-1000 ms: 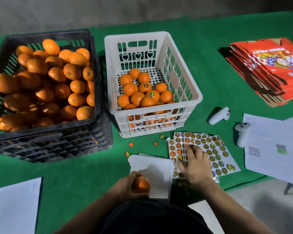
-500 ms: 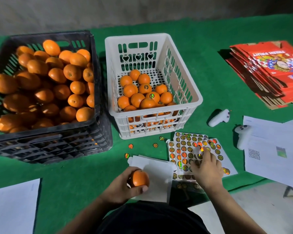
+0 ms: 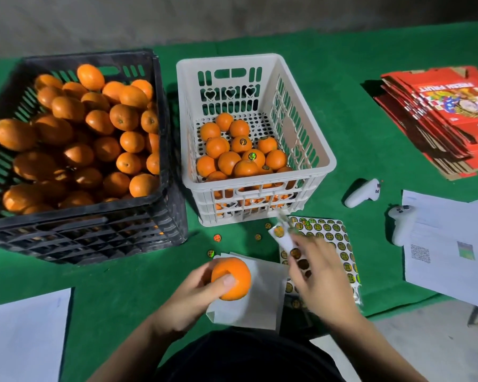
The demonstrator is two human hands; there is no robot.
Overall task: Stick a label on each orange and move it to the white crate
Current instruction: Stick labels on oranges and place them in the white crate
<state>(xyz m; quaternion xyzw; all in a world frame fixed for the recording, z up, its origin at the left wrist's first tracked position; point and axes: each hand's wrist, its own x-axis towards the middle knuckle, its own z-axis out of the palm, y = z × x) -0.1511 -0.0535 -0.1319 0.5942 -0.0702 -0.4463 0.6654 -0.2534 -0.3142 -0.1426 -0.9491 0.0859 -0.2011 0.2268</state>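
L hand [image 3: 196, 296] grips one orange [image 3: 231, 278] w/ thumb across its front, held just above a white paper sheet [image 3: 260, 299] near the front edge of the green-covered bench [image 3: 122, 293]. R hand [image 3: 322, 282] is over the sticker sheet [image 3: 331, 238], blurred; its fingers seem to pinch a lifted white strip [image 3: 283, 235] w/ a round label on it, though the grip is too smeared to be sure of it. The sticker sheet lies just in front of the white crate [image 3: 312, 128], rows of round dark/gold labels on it. A few loose labels [image 3: 217, 238] sit on the green cover between the crates and the paper. White crate holds approx a dozen oranges in its lower half, some w/ labels showing on top. Black crate [image 3: 160, 166] stands touching or nearly touching the white one on its left side, heaped w/ unlabelled oranges. To the right: two white handheld controllers [image 3: 363, 193], printed paper sheets [image 3: 447, 255] one w/ a QR code, and a stack of flat red cartons [image 3: 447, 117] at the far right. Another white sheet [image 3: 22, 337] lies at the near left corner.
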